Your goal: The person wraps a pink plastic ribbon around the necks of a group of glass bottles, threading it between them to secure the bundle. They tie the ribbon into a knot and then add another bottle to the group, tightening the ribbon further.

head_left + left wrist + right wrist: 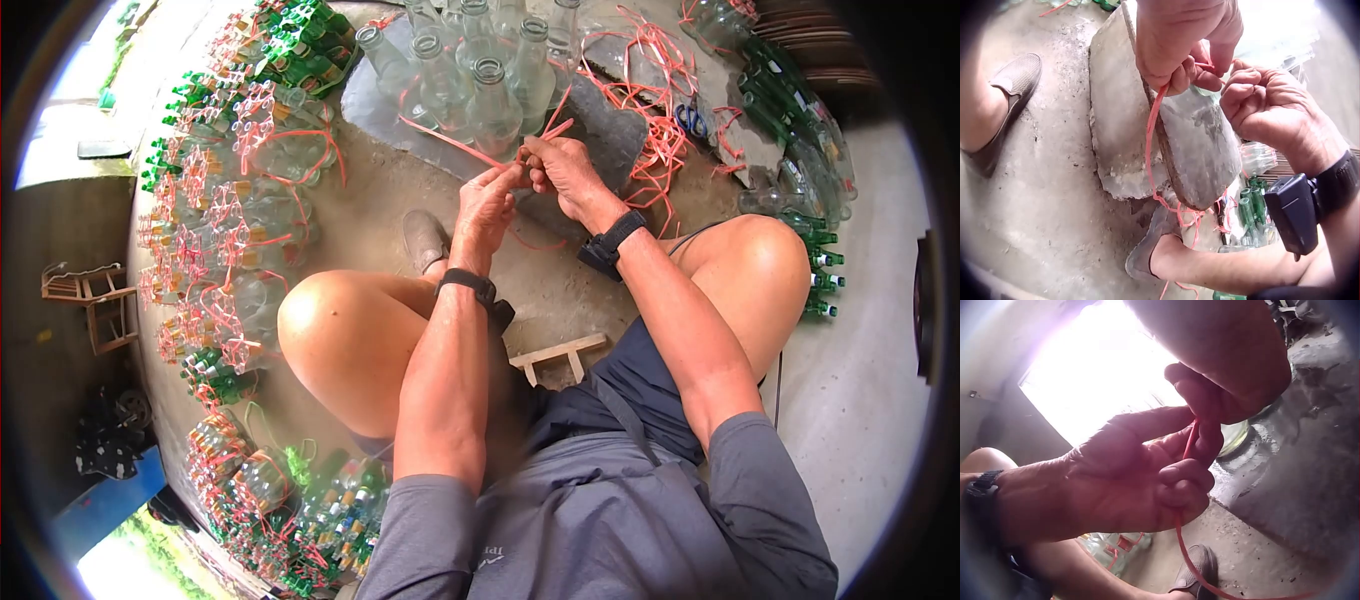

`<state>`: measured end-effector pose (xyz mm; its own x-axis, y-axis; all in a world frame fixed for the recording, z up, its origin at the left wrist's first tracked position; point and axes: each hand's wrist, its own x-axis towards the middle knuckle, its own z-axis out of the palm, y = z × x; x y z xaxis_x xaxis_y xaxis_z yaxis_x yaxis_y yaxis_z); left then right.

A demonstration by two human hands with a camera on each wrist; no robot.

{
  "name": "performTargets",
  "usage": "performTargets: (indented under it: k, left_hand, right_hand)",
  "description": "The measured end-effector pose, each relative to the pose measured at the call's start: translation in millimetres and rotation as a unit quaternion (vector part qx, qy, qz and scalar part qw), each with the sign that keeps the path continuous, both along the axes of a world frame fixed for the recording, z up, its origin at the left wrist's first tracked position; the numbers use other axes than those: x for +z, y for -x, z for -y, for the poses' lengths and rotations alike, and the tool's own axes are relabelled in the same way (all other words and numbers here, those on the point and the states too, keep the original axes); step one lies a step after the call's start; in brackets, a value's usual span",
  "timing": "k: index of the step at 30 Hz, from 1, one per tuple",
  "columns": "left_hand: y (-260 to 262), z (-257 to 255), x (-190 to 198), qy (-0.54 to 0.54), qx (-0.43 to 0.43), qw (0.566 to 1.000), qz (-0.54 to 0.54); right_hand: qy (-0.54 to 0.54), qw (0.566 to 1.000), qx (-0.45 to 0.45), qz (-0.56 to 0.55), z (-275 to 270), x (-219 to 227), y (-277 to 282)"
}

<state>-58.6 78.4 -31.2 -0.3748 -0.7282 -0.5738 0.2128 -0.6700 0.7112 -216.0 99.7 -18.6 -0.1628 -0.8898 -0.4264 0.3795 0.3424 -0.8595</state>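
Note:
In the head view the left hand (pixel 486 208) and right hand (pixel 568 172) meet just in front of a cluster of clear glass bottles (pixel 492 105). Both pinch a pink plastic strap (pixel 455 143) between thumb and fingers, with strap ends sticking out past the hands. The left wrist view has the left hand (pixel 1188 37) at the top, a strap (pixel 1149 140) hanging from its curled fingers, and the right hand (pixel 1282 112) close beside it. In the right wrist view the strap (pixel 1192 439) runs through the left hand (pixel 1129 469); the right hand (pixel 1229 362) touches it from above.
The bottles stand on a grey slab (pixel 372 98). Tangled pink straps (pixel 655 130) and blue-handled scissors (pixel 690 121) lie right of it. Strapped bottle bundles (pixel 240 220) line the left side; green bottles (pixel 775 100) lie at the right. A small wooden frame (pixel 560 352) is between the legs.

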Motion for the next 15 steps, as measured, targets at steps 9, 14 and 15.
performTargets:
  k: [9,14,15]
  left_hand:
    - [8.4,2.8,2.0,-0.025,0.034,0.999,0.019]
    - [14.1,4.9,8.7,-0.049,0.046,0.997,0.042]
    - [15.2,5.0,10.2,-0.063,0.060,0.996,0.033]
  right_hand:
    - [-0.065,0.997,-0.044,-0.020,-18.1,-4.0,-4.5]
    - [-0.025,0.999,-0.012,0.020,-15.5,-15.7,-0.8]
    - [-0.021,0.999,-0.009,0.041,-15.3,-17.4,-0.8]
